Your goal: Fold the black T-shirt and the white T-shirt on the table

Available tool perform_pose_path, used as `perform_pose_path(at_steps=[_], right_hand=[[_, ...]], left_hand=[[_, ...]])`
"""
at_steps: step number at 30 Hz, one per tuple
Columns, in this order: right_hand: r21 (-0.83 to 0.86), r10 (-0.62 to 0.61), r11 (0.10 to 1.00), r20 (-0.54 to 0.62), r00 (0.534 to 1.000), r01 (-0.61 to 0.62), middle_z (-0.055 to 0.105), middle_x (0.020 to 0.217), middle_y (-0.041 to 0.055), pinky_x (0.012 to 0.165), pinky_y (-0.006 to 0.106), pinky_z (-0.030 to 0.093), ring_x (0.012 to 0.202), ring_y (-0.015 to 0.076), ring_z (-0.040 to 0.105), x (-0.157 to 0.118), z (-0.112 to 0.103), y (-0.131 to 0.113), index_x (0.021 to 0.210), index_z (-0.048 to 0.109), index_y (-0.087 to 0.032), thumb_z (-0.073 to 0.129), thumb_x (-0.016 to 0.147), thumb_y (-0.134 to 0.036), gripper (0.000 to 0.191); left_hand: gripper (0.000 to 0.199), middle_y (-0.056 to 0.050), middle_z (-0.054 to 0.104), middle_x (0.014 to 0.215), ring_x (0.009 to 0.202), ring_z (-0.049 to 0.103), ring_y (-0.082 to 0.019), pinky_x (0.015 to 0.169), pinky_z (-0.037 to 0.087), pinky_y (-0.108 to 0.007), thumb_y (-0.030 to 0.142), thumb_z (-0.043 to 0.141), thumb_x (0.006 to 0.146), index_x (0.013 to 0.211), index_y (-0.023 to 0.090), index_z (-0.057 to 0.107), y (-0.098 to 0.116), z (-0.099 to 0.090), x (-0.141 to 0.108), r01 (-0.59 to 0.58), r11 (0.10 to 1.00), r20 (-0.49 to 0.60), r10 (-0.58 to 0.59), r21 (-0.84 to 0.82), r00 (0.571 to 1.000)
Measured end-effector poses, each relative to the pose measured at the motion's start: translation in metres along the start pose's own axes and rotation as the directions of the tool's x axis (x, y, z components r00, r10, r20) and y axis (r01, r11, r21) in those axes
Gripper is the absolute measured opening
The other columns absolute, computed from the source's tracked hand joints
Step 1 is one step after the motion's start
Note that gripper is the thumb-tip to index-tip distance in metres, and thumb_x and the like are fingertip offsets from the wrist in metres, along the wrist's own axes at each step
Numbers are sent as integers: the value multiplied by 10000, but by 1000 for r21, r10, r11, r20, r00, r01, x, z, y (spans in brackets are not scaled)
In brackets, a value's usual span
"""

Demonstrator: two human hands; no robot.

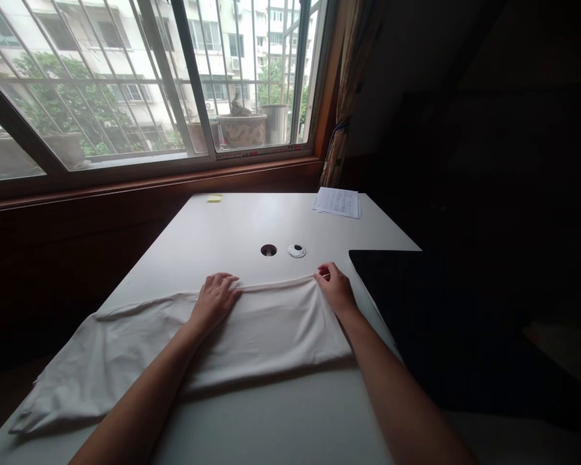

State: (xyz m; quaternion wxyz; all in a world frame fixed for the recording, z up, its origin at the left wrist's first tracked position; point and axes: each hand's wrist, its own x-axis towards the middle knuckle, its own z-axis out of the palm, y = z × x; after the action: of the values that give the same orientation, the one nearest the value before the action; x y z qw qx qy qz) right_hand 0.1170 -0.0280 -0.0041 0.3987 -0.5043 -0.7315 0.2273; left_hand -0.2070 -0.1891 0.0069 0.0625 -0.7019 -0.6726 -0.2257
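A long, pale garment (271,329), shaped like trousers folded lengthwise, lies across the white table. Its far edge runs roughly straight between my hands, and its left part is wider and wrinkled. My left hand (216,294) rests on the far edge near the middle, fingers stretched out over the cloth. At the far right corner, my right hand (336,284) pinches the fabric between thumb and fingers. My left forearm passes over the cloth and hides part of it.
Beyond the garment, the white table (252,219) has a round hole (268,250) and, beside it, a round white cover (297,250). Yellow sticky notes (215,198) and papers (337,202) lie at the far edge. A barred window (198,84) stands behind; a dark surface (445,323) adjoins at right.
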Motion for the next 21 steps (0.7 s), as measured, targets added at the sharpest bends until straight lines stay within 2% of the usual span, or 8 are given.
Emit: perform_pose_path(at_steps=[3, 7, 10, 12, 14, 17, 19, 21], right_hand=[[-49, -32, 998, -11, 999, 31, 693, 925, 70, 754, 362, 539, 739, 208, 642, -1, 2, 1, 984, 622, -221, 568, 870, -334, 169], [-125, -65, 990, -45, 997, 59, 659, 1078, 138, 843, 418, 534, 798, 238, 620, -2, -2, -1, 1025, 667, -189, 580, 876, -299, 204], [-200, -139, 971, -39, 989, 129, 640, 1130, 161, 974, 474, 492, 983, 304, 604, -7, -9, -17, 1068, 699, -171, 571, 902, -269, 231], [-246, -241, 938, 34, 970, 242, 645, 1158, 159, 1035, 484, 465, 1084, 321, 584, -16, -12, -38, 1094, 720, -172, 531, 942, -247, 254], [-229, -332, 902, 169, 928, 365, 649, 1216, 147, 1058, 477, 466, 1137, 309, 586, -31, -10, -61, 1139, 728, -184, 494, 974, -237, 292], [-140, -401, 866, 378, 835, 480, 639, 1338, 125, 1106, 449, 453, 1247, 281, 570, -61, 9, -90, 1276, 684, -186, 477, 1009, -281, 351], [-141, -427, 827, 472, 772, 544, 551, 1488, 137, 1165, 460, 396, 1374, 287, 491, -80, 26, -98, 1394, 609, -160, 483, 1021, -337, 432], [-169, -423, 799, 523, 740, 577, 420, 1601, 137, 1220, 503, 306, 1483, 300, 364, -93, 40, -99, 1491, 516, -151, 465, 1033, -394, 521]], left_hand=[[346, -111, 574, 1344, 1295, 466, -303, 1084, 451, -525, 394, 468, 1038, 1338, 251, 566, -1, 2, 0, -32, 999, -15, 32, -10, 999], [344, -100, 558, 1400, 1399, 408, -300, 1133, 423, -534, 367, 447, 1048, 1363, 266, 539, -4, 4, 0, -60, 998, -22, 60, -6, 998], [333, -90, 554, 1412, 1429, 395, -293, 1168, 397, -527, 365, 432, 1054, 1350, 268, 549, -5, 4, 1, -74, 997, -17, 74, -1, 997], [330, -90, 555, 1419, 1443, 387, -296, 1180, 383, -535, 372, 435, 1054, 1342, 266, 555, -5, 5, 1, -75, 997, -11, 75, 1, 997], [330, -98, 557, 1427, 1456, 379, -304, 1180, 374, -556, 379, 448, 1050, 1337, 257, 558, -7, 6, 1, -59, 998, -2, 59, 5, 998], [353, -125, 550, 1443, 1477, 357, -321, 1180, 358, -588, 400, 468, 1044, 1342, 230, 552, -8, 9, 0, -21, 1000, 9, 21, 13, 1000], [369, -136, 535, 1469, 1496, 332, -332, 1185, 338, -609, 405, 463, 1046, 1355, 220, 545, -9, 9, 0, -5, 1000, 19, 5, 17, 1000], [381, -128, 498, 1522, 1519, 293, -334, 1194, 310, -625, 381, 433, 1057, 1393, 228, 526, -8, 9, 0, 0, 1000, 34, 0, 18, 999]])
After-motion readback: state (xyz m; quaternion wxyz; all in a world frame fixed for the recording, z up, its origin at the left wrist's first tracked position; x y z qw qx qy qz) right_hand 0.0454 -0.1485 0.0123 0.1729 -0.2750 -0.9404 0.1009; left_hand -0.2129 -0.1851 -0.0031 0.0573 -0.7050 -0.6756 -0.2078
